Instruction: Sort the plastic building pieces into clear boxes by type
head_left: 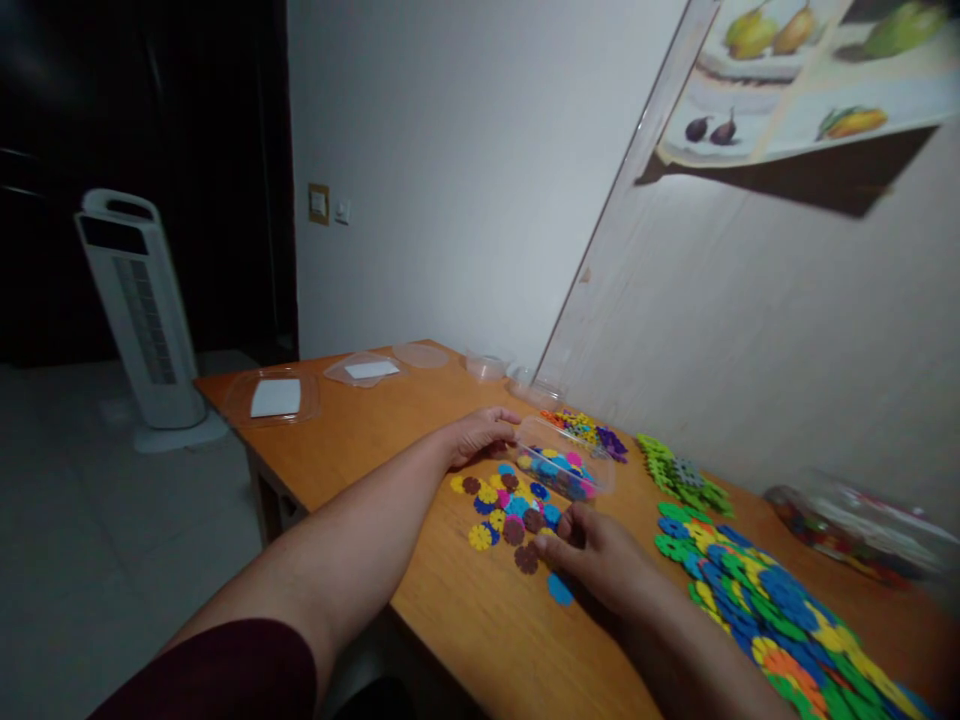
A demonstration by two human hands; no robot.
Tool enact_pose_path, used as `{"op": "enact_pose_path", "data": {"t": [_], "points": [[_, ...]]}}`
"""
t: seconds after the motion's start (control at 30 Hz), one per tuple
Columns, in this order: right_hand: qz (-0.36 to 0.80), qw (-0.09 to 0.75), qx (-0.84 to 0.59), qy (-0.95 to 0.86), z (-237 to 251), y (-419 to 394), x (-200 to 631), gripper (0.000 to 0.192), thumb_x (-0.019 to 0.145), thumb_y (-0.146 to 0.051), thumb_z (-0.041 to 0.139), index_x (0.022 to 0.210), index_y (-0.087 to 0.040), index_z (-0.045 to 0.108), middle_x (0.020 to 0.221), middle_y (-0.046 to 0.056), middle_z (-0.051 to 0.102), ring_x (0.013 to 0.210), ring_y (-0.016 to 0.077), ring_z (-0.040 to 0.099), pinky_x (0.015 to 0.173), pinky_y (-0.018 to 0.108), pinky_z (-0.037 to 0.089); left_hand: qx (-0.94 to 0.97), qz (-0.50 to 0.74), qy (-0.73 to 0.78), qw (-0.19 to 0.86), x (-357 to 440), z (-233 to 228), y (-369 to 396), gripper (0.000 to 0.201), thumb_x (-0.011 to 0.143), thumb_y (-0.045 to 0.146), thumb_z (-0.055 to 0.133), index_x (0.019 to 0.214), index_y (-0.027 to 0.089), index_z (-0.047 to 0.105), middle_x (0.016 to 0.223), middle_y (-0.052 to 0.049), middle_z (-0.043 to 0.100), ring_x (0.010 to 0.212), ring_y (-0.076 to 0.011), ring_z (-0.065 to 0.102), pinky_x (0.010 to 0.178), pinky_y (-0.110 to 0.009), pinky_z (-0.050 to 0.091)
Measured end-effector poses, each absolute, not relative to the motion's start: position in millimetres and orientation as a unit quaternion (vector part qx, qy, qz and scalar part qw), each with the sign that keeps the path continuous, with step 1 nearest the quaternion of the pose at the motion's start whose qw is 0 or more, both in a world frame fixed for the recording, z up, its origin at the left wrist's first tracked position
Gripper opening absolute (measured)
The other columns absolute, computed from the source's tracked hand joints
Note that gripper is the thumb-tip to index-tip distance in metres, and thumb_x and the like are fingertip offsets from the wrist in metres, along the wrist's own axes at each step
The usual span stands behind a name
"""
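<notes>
My left hand grips the near end of a clear plastic box tilted on the wooden table, with coloured flower-shaped discs inside it. Loose discs in yellow, blue, brown and pink lie spilled in front of the box. My right hand rests on the table just right of that spill, fingers curled and touching the nearest discs; whether it holds one I cannot tell.
A long heap of green, blue and yellow discs runs along the right. Green pieces and a small mixed pile lie by the wall. Clear lids and containers sit at the far end. A white tower fan stands on the floor.
</notes>
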State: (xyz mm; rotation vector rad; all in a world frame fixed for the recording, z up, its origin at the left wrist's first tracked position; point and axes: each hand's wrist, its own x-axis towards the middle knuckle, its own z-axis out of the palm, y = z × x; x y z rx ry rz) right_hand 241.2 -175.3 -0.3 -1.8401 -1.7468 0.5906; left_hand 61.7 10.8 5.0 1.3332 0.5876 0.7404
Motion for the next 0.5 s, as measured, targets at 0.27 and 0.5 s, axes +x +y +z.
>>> {"op": "enact_pose_path", "data": {"t": [0.27, 0.5], "points": [[0.256, 0.322, -0.645, -0.644, -3, -166, 229, 0.024, 0.077, -0.038, 0.060, 0.067, -0.021, 0.046, 0.057, -0.005, 0.047, 0.052, 0.0097, 0.039, 0.048, 0.022, 0.027, 0.606, 0.322, 0.265, 0.677, 61, 3, 11, 0.043, 0.065, 0.021, 0.069, 0.106, 0.015, 0.057, 0.079, -0.003, 0.067, 0.063, -0.0118, 0.061, 0.058, -0.021, 0.045], [0.314, 0.420, -0.626, -0.577, 0, -165, 235, 0.019, 0.074, -0.036, 0.058, 0.067, -0.019, 0.055, 0.050, -0.003, 0.051, 0.045, 0.0105, 0.044, 0.044, 0.023, 0.032, 0.599, 0.329, 0.265, 0.680, 61, 7, 7, 0.042, 0.065, 0.022, 0.072, 0.104, 0.015, 0.058, 0.077, -0.002, 0.066, 0.060, -0.0105, 0.059, 0.058, -0.021, 0.044]]}}
